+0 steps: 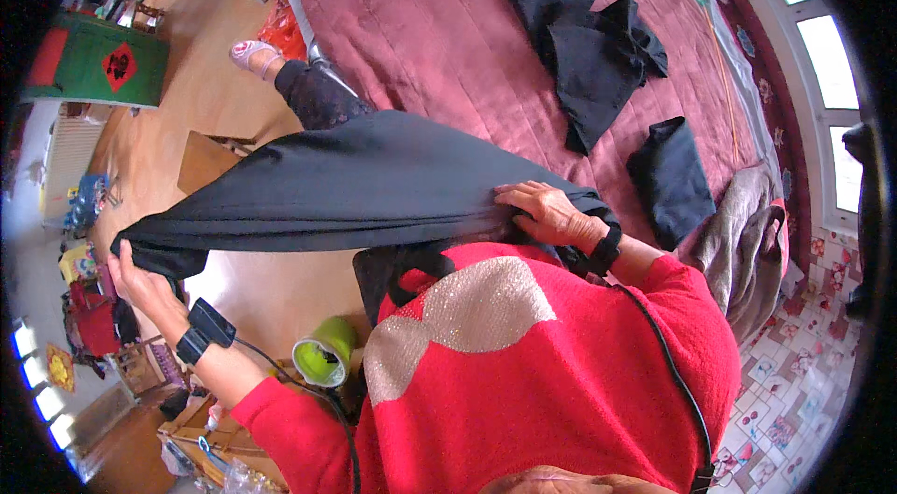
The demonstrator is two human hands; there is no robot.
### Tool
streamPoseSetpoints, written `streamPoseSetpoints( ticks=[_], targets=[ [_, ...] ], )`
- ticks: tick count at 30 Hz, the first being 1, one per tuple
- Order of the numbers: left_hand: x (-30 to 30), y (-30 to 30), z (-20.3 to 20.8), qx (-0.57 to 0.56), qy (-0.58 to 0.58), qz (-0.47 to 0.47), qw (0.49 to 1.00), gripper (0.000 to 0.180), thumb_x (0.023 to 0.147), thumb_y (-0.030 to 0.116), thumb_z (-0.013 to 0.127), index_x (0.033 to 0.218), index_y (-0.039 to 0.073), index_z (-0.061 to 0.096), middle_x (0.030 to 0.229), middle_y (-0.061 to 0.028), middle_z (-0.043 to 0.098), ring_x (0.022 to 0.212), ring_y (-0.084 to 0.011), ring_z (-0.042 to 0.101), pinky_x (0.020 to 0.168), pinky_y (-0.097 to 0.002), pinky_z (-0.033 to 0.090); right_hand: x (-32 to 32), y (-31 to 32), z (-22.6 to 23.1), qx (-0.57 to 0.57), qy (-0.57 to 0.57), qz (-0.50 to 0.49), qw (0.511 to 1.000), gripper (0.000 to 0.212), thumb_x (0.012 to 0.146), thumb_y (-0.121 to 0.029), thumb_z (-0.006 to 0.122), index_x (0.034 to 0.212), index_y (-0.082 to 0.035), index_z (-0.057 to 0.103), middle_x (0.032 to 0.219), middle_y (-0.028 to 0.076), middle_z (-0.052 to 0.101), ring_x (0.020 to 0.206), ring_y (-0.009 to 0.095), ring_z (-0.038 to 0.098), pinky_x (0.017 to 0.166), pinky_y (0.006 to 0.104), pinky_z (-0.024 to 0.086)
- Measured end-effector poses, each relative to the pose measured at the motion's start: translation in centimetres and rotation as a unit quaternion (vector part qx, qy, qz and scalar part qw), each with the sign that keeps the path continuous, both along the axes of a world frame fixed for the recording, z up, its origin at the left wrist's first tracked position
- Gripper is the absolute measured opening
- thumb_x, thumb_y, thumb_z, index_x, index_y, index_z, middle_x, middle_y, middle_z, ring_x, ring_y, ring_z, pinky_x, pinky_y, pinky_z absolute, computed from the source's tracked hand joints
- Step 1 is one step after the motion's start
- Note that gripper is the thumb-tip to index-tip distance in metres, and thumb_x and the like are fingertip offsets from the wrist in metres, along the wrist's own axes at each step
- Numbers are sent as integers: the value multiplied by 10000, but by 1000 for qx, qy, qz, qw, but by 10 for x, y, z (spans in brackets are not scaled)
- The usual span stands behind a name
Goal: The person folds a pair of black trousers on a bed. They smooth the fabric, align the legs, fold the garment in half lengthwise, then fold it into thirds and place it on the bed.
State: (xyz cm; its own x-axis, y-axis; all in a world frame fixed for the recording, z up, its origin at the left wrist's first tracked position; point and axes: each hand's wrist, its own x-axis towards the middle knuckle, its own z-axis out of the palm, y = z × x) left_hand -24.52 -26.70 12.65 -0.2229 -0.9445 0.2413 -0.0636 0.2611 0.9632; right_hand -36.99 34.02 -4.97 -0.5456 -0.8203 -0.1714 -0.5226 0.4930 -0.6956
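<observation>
A long black garment [346, 181], trouser-like in shape, stretches across my lap with its long edges laid together. At its left end, my left hand [140, 284] is closed on the corner, and a short flap of cloth hangs beside the fingers. My right hand [551, 212] lies on the cloth near its other end, fingers stretched out over the surface. The garment's far right end is partly hidden by this hand and wrist. Black bands sit on both wrists, with cables running from them along my arms.
A pink quilted bed [420, 17] holds a crumpled black garment [598, 55], a folded black cloth [671, 181] and a grey-brown garment [743, 242]. On the floor side stand a green bin [324, 354] and a wooden stool [207, 162]. A red plastic bag [283, 29] is beside the bed.
</observation>
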Motion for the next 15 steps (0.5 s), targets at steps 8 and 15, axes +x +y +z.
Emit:
streamPoseSetpoints(
  ticks=[8, 15],
  targets=[
    [5, 3, 1, -9, -11, -69, 997, 416, 858, 211, 726, 1102, -104, 605, 1107, -206, 613, 1041, -287, 599, 998, -383, 447, 2, 36, 1, 57, -60, -31, 996, 780, 683, -139, 714, 1413, -24, 467, 1400, 205, 529, 1324, 359, 483, 1131, 444, 360],
    [10, -7, -6, -82, -115, 4, 990, 410, 908, 194, 648, 1213, -79, 637, 1236, -263, 589, 1147, -350, 550, 1039, -423, 397, -1, 48, -28, 108, 29, -157, 981, 501, 735, -117, 698, 1221, -34, 607, 1222, 183, 614, 1199, 378, 550, 1006, 466, 463]
  ],
)
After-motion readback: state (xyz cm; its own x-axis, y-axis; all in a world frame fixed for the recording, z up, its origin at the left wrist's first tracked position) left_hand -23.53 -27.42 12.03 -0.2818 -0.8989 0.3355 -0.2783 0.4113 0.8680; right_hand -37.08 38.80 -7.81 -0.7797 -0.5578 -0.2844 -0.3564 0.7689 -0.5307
